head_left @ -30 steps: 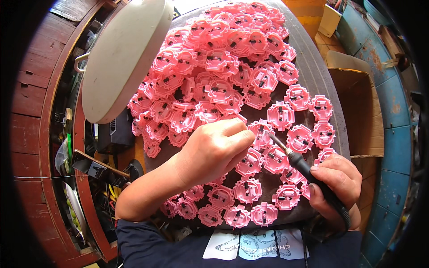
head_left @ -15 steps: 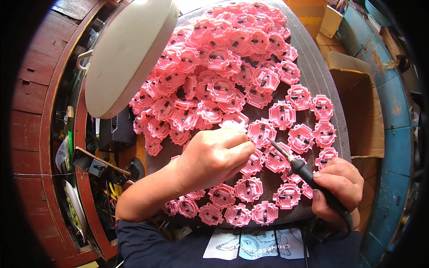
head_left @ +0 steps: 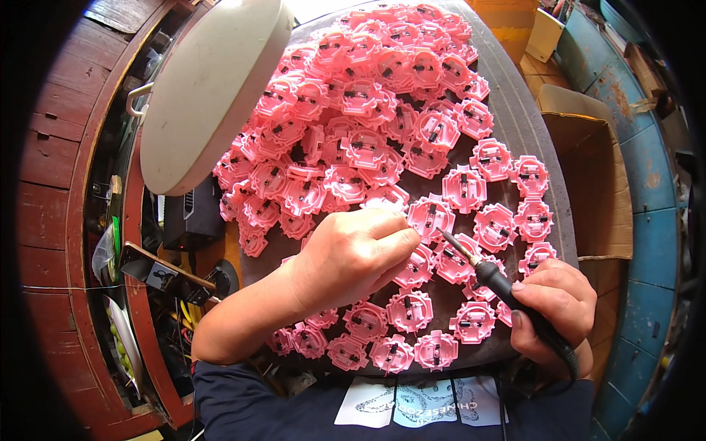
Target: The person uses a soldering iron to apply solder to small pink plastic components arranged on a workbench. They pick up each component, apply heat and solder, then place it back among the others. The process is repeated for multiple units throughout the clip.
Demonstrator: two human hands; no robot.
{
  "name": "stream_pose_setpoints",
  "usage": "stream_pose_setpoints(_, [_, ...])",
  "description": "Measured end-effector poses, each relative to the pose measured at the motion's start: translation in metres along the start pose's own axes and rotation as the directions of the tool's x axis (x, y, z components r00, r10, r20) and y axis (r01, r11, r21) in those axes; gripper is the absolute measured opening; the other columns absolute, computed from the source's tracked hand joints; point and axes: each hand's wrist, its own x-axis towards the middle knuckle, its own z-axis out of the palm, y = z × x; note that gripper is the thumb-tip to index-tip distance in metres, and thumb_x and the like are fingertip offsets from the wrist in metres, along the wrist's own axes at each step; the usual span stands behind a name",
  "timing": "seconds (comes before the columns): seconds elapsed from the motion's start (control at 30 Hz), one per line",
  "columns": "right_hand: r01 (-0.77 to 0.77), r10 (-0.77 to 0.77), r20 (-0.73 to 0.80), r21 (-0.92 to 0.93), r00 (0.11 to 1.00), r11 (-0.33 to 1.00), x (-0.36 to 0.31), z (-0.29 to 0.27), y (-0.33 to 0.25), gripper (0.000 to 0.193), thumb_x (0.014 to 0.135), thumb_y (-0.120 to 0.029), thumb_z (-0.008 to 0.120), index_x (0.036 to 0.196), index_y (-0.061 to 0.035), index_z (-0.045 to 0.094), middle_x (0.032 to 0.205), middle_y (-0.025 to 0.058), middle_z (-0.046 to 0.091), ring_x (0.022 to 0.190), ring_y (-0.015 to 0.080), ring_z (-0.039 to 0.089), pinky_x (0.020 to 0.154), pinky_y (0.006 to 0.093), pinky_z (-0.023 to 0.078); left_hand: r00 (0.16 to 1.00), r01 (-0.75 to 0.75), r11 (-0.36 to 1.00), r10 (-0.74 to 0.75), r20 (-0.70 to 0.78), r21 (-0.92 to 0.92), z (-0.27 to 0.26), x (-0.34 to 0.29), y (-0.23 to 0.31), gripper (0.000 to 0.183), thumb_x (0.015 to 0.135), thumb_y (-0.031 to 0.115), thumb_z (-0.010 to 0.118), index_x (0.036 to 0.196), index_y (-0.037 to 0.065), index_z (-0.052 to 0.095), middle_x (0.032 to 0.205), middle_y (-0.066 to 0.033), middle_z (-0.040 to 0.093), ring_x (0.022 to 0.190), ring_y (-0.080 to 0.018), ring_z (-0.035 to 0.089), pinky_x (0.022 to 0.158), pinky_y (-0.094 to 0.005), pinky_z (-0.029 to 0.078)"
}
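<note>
Here's the dark grey worktop, broad and rounded at the far end; a big heap of pink parts covers its far left portion, with more laid out singly toward its right and near edges; a pale oval panel stands out above the worktop's left side, and an open cardboard box sits beyond its right edge; now the hands, both over the worktop; the left hand, near its middle, is curled closed, thumb and forefinger drawn together, though I cannot tell whether anything sits between them; the right hand, at the worktop's near right edge, closes firmly around a black-handled soldering iron, its metal tip angled toward the worktop's middle; and there, just beside the left hand, lies one round pink part, face up; the tip is at its near right rim, touching or not, I cannot tell.
</note>
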Motion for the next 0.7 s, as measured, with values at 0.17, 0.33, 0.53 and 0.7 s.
stream_pose_setpoints(0.17, [-0.010, 0.010, 0.006, -0.009, 1.000, 1.000, -0.0004, -0.0012, -0.0010, 0.036, 0.070, -0.001, 0.078, 0.106, 0.0019, 0.072, 0.079, 0.0135, 0.068, 0.059, 0.0266, 0.065, 0.054, 0.0364, 0.052, 0.999, 0.007, 1.000, -0.007, 0.037, 0.017, 0.0008, 0.0021, -0.0005, 0.016, 0.084, 0.000, 0.079, 0.097, 0.003, 0.070, 0.086, -0.0076, 0.067, 0.073, -0.0289, 0.070, 0.064, -0.0393, 0.058])
stream_pose_setpoints(0.33, [-0.017, 0.017, 0.003, -0.016, 1.000, 1.000, -0.0002, -0.0019, -0.0019, 0.036, 0.072, -0.001, 0.078, 0.107, 0.0011, 0.072, 0.079, 0.0136, 0.069, 0.060, 0.0267, 0.065, 0.055, 0.0366, 0.052, 1.000, 0.000, 1.000, 0.000, 0.010, 0.012, 0.0014, 0.0018, -0.0009, 0.017, 0.084, 0.000, 0.080, 0.097, 0.004, 0.070, 0.086, -0.0076, 0.067, 0.072, -0.0289, 0.070, 0.064, -0.0394, 0.058])
stream_pose_setpoints(0.53, [-0.042, 0.042, -0.008, -0.016, 0.999, 0.999, -0.0024, -0.0022, -0.0026, 0.035, 0.074, -0.002, 0.079, 0.108, 0.0002, 0.072, 0.082, 0.0138, 0.069, 0.062, 0.0272, 0.066, 0.056, 0.0374, 0.052, 0.999, 0.035, 0.999, -0.035, 0.020, -0.004, -0.0002, -0.0025, -0.0006, 0.018, 0.084, -0.002, 0.079, 0.097, 0.003, 0.069, 0.088, -0.0088, 0.067, 0.074, -0.0307, 0.070, 0.066, -0.0396, 0.058])
stream_pose_setpoints(0.7, [-0.063, 0.063, 0.009, -0.003, 0.998, 0.998, -0.0031, 0.0011, -0.0033, 0.035, 0.075, -0.003, 0.082, 0.109, 0.0000, 0.073, 0.084, 0.0144, 0.071, 0.065, 0.0282, 0.067, 0.058, 0.0383, 0.053, 0.998, 0.013, 1.000, -0.013, -0.062, -0.009, -0.0020, -0.0050, -0.0031, 0.018, 0.084, -0.002, 0.078, 0.098, 0.003, 0.069, 0.089, -0.0101, 0.067, 0.074, -0.0314, 0.070, 0.067, -0.0406, 0.058])
